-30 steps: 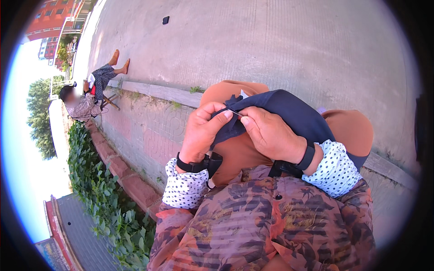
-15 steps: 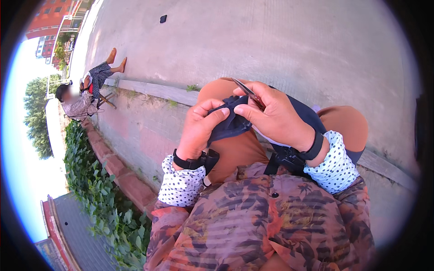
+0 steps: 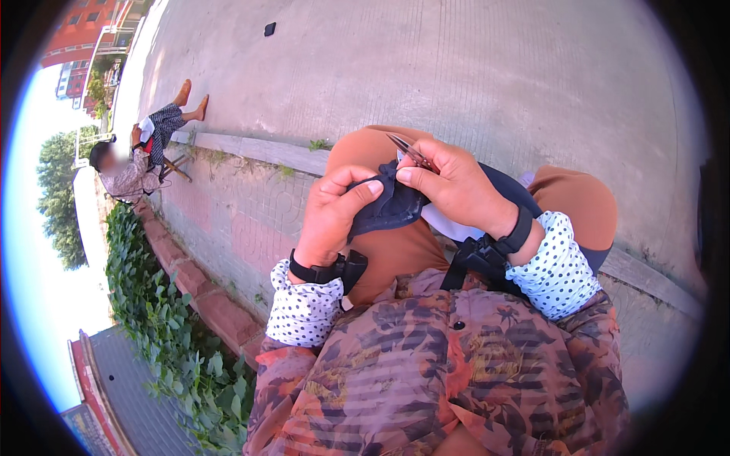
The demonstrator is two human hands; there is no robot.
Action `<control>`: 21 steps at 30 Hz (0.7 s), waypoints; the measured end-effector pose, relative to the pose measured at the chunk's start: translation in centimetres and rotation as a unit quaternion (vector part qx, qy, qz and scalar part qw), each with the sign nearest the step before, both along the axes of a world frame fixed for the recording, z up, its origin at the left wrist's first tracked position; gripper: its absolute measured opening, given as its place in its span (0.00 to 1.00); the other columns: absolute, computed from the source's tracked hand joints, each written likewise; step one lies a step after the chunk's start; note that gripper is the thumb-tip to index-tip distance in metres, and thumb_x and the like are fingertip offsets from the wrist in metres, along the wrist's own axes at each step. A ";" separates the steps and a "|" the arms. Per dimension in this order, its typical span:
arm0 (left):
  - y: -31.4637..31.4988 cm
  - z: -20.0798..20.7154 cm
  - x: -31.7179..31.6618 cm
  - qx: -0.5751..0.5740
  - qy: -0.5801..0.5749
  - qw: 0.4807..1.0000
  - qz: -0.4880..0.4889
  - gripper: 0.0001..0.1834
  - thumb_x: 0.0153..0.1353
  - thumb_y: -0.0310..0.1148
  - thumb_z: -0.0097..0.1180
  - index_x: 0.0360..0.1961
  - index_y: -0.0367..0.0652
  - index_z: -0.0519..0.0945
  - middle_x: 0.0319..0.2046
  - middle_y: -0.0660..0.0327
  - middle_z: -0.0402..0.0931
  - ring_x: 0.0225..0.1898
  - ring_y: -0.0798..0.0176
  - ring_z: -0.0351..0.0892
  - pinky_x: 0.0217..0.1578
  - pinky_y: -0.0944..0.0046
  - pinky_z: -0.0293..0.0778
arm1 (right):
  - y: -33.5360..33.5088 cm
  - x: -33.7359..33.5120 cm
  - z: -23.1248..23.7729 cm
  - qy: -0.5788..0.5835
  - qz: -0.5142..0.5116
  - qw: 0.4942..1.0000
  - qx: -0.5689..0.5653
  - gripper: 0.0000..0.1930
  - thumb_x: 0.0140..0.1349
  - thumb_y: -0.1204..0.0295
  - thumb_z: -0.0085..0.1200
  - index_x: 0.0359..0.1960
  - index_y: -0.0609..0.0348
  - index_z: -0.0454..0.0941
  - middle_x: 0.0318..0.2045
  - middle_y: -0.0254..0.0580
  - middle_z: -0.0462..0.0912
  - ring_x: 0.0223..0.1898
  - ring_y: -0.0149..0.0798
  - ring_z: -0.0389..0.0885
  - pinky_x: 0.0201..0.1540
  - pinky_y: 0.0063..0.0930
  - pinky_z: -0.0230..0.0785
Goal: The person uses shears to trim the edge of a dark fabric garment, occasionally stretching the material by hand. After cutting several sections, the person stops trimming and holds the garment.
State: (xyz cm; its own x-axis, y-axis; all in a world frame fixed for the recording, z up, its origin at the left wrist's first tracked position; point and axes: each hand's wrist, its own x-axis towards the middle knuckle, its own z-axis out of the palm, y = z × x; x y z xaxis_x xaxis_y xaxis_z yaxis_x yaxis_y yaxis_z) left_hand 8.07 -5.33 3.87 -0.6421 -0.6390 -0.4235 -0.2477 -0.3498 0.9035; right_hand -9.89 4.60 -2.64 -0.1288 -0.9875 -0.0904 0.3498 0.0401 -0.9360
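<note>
Dark navy cloth (image 3: 389, 207) is bunched above my lap, between my two hands. My left hand (image 3: 328, 213) pinches its left side between thumb and fingers. Small pointed metal snips (image 3: 408, 150) lie in my right hand (image 3: 464, 186), with the fingers closed round them and the blades pointing up and left. The right thumb is at the cloth's upper right corner; whether it also grips the fabric I cannot tell. More dark and white fabric (image 3: 449, 226) hangs below the right hand, across my brown-clad knees (image 3: 574, 201).
A kerb (image 3: 251, 150) runs past my knees between paving and a concrete road (image 3: 456, 68). At the left a person (image 3: 133, 171) sits on a low stool. Leafy plants (image 3: 163, 327) grow behind a reddish stone border (image 3: 190, 281). A small black object (image 3: 270, 29) lies on the road.
My right hand has turned slightly and the snips' blades now show spread a little, where they looked together before. The cloth's top edge has shifted slightly in the left hand's pinch.
</note>
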 end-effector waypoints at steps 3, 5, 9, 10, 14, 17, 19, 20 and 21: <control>-0.1 0.0 0.0 0.014 0.006 1.000 0.024 0.03 0.63 0.24 0.59 0.37 0.37 0.82 0.33 0.65 0.83 0.34 0.74 0.80 0.38 0.73 0.77 | -0.4 0.0 -0.5 -0.032 -0.022 0.999 0.001 0.05 0.67 0.73 0.57 0.39 0.62 0.78 0.33 0.29 0.78 0.35 0.22 0.74 0.39 0.21 0.70; -0.2 0.0 0.2 0.024 0.006 1.000 0.013 0.03 0.65 0.24 0.58 0.38 0.37 0.81 0.33 0.66 0.82 0.35 0.75 0.80 0.39 0.72 0.77 | -0.4 0.0 -0.7 -0.032 -0.021 0.999 0.010 0.05 0.67 0.73 0.57 0.39 0.62 0.78 0.33 0.29 0.79 0.35 0.22 0.74 0.39 0.21 0.70; -0.4 -0.1 0.3 0.006 -0.016 1.000 -0.003 0.03 0.65 0.24 0.58 0.38 0.37 0.81 0.33 0.67 0.82 0.35 0.75 0.79 0.39 0.72 0.77 | -0.3 -0.4 -0.6 -0.047 -0.003 0.998 0.032 0.06 0.67 0.72 0.58 0.39 0.62 0.78 0.33 0.28 0.79 0.35 0.21 0.73 0.39 0.20 0.69; -0.4 -0.1 0.3 -0.003 -0.027 1.000 -0.002 0.03 0.64 0.24 0.59 0.38 0.37 0.82 0.33 0.66 0.82 0.35 0.75 0.80 0.39 0.73 0.77 | -0.3 -0.4 -0.5 -0.047 -0.003 0.998 0.032 0.06 0.67 0.72 0.58 0.39 0.62 0.78 0.33 0.28 0.79 0.35 0.21 0.73 0.39 0.20 0.69; -0.2 0.5 -0.6 -0.024 -0.063 0.998 -0.016 0.04 0.64 0.24 0.59 0.39 0.37 0.82 0.34 0.65 0.83 0.35 0.75 0.80 0.38 0.74 0.77 | 0.0 -0.5 -0.3 -0.010 0.008 1.000 0.022 0.07 0.68 0.71 0.58 0.42 0.61 0.78 0.34 0.27 0.78 0.37 0.20 0.73 0.42 0.19 0.70; -0.1 0.1 -0.7 -0.021 -0.063 0.998 -0.006 0.05 0.64 0.24 0.60 0.40 0.36 0.83 0.34 0.66 0.83 0.35 0.76 0.80 0.38 0.74 0.78 | 0.0 -0.1 0.1 0.009 -0.010 1.000 0.012 0.09 0.71 0.69 0.54 0.45 0.61 0.78 0.34 0.25 0.77 0.37 0.20 0.72 0.42 0.19 0.69; -0.2 -0.3 -0.5 -0.033 -0.065 0.997 -0.002 0.04 0.65 0.24 0.60 0.40 0.36 0.83 0.34 0.66 0.83 0.34 0.76 0.80 0.38 0.75 0.78 | 0.1 -0.1 1.2 0.023 -0.034 0.999 -0.004 0.11 0.73 0.65 0.51 0.46 0.61 0.78 0.33 0.26 0.76 0.35 0.20 0.71 0.39 0.19 0.68; -0.3 -0.4 -0.4 -0.042 -0.068 0.997 0.001 0.04 0.65 0.24 0.60 0.40 0.36 0.83 0.34 0.66 0.83 0.34 0.76 0.80 0.37 0.75 0.77 | 0.5 -0.5 2.1 0.009 -0.039 0.999 -0.009 0.14 0.75 0.63 0.47 0.47 0.62 0.78 0.31 0.26 0.74 0.33 0.21 0.70 0.37 0.19 0.67; -0.4 -0.6 -0.3 -0.042 -0.068 0.997 0.003 0.04 0.65 0.24 0.60 0.40 0.36 0.83 0.34 0.66 0.83 0.34 0.76 0.80 0.37 0.75 0.77 | 0.8 -0.8 2.9 -0.006 -0.043 0.999 -0.013 0.17 0.77 0.60 0.43 0.47 0.63 0.78 0.29 0.26 0.72 0.30 0.22 0.68 0.34 0.20 0.65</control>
